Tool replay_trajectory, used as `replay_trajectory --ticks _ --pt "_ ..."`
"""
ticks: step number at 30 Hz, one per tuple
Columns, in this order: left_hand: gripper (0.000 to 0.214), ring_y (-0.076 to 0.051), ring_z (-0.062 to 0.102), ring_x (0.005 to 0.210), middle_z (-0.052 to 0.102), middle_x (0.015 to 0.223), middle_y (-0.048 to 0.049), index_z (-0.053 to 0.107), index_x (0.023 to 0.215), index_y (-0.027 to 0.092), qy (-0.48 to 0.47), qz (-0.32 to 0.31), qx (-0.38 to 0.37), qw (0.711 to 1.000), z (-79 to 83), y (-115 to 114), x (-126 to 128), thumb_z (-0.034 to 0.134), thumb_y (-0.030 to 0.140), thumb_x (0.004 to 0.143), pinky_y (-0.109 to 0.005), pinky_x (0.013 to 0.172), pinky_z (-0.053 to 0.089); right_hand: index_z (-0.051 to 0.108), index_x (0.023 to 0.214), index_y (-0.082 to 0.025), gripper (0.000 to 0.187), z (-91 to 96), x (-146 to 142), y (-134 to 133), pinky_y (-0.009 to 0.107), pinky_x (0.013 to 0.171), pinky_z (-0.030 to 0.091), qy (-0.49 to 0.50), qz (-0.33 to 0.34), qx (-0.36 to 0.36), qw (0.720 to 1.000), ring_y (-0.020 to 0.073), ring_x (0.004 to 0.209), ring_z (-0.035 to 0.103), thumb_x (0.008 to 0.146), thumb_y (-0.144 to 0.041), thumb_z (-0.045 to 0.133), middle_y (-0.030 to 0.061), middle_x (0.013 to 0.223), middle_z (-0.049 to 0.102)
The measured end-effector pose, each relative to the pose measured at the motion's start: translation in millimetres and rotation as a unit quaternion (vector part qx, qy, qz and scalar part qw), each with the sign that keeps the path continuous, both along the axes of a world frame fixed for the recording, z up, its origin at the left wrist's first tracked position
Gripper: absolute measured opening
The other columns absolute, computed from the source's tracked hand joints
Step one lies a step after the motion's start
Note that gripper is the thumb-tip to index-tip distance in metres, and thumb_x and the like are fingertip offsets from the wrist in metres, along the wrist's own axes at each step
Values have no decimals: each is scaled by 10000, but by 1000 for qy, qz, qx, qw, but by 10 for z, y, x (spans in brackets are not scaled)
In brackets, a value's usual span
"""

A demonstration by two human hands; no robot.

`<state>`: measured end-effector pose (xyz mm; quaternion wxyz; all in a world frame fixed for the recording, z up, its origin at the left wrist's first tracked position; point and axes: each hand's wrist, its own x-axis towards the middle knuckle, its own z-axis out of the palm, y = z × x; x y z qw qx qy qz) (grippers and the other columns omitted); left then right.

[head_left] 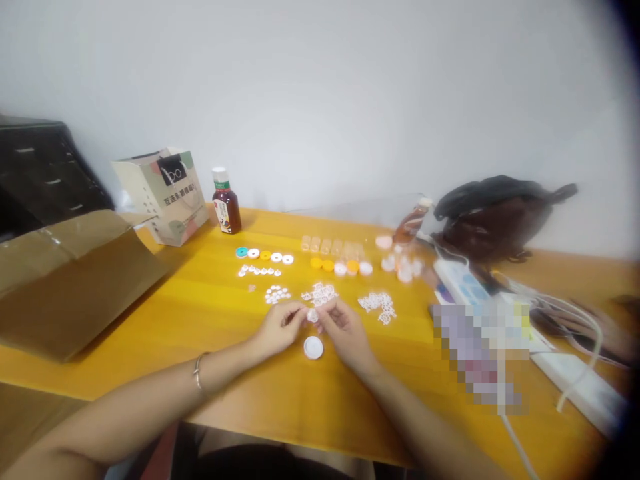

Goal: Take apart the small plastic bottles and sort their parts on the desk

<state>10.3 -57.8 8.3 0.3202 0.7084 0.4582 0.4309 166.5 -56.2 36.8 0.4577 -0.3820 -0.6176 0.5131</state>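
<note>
My left hand (281, 327) and my right hand (346, 331) meet over the middle of the table. Both are closed, their fingertips pinching a small white plastic piece (313, 315) between them; its exact shape is blurred. Just below it on the table lies a round white cap (313, 347). Beyond my fingers is a heap of small white openwork parts (320, 294), with a second heap of similar parts (379, 305) to the right. Small white discs (277, 294) lie in a cluster to the left, behind my left hand.
Farther back are a row of coloured ring caps (265, 255), yellow and white caps (328, 265) and clear cases (325, 247). A dark bottle (228, 210), a paper bag (176, 200) and a cardboard box (75, 280) stand left. Power strips (463, 283) and cables occupy the right.
</note>
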Motion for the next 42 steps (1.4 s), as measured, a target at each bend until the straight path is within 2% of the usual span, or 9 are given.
replay_trajectory --ticks 6,10,15,23,29,31,34,37,42 --pt "334 -110 500 580 531 589 3 545 647 136 -55 -7 -53 997 55 -28 9 405 344 868 -200 559 388 505 688 -196 202 11 -7 14 240 591 433 29 -2 -24 999 102 536 513 762 -363 592 -36 588 543" --pt "331 -112 507 597 545 604 -4 563 668 131 -55 -7 -48 997 54 -20 4 407 345 867 -204 583 396 529 777 -195 190 -11 -17 21 236 587 439 45 16 -42 998 100 553 531 728 -347 632 -29 649 583" --pt "324 -121 524 622 578 627 -16 587 671 129 -36 -3 -23 999 54 -16 1 420 331 862 -210 609 406 489 686 -191 208 -62 -10 40 224 530 419 13 10 -52 999 89 491 497 766 -360 581 -46 561 540" --pt "323 -119 505 605 562 608 -16 553 637 138 -27 12 20 999 57 -42 32 419 324 864 -219 603 409 530 751 -200 125 47 112 11 255 632 437 -151 12 152 977 128 643 540 821 -298 497 4 705 584" --pt "284 -133 523 679 561 677 -22 538 691 151 -22 107 83 991 96 38 -119 404 323 874 -239 678 415 464 731 -199 151 127 437 257 236 516 425 -196 29 6 980 112 514 535 787 -334 501 -28 593 558" --pt "286 -134 529 693 563 696 -23 534 704 154 -15 95 83 992 99 52 -139 390 325 883 -237 690 415 488 732 -193 141 181 643 397 237 531 417 -253 -61 25 965 117 531 541 764 -325 526 -18 606 573" --pt "289 -133 531 701 567 707 -22 534 700 156 10 69 87 994 80 44 -118 387 318 889 -244 721 407 479 655 -193 124 225 964 578 230 510 369 -383 -169 43 907 123 509 514 721 -257 562 -25 543 548" --pt "283 -132 529 698 564 704 -17 551 712 157 25 56 89 994 56 33 -94 387 305 889 -244 719 399 476 619 -191 115 190 1185 678 228 507 338 -475 -160 22 865 132 520 513 710 -191 548 -18 528 543" --pt "284 -135 530 691 566 695 -15 554 699 159 32 56 83 994 39 46 -103 395 306 882 -245 701 397 489 643 -184 99 107 1259 712 220 510 310 -529 -141 12 837 144 578 531 721 -187 550 6 594 571"
